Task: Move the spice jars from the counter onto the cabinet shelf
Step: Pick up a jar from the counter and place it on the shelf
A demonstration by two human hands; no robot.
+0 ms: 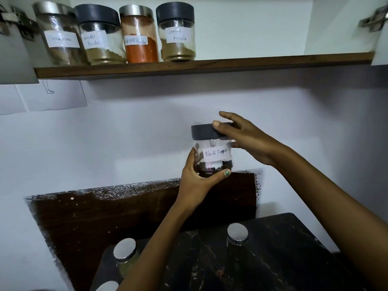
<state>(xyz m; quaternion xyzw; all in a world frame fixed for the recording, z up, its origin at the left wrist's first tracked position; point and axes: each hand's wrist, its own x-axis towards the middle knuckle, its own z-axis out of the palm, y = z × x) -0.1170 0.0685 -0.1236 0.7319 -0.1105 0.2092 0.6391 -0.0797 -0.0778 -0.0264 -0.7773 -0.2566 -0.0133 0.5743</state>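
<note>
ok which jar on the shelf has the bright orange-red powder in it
The chilli powder jar, third from the left on the shelf, with a silver lid. The other three hold brown or tan powders.

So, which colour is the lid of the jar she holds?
Dark grey lid, seen clearly in the head view, on the black pepper jar.

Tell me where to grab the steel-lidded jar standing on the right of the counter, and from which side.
Probably from above and the front: wrap the fingers round the glass body just under the steel lid of the right-hand counter jar. It stands upright with open counter around it, and its smooth round lid offers less purchase than the body. Both hands are busy with the Black Pepper jar.
</note>
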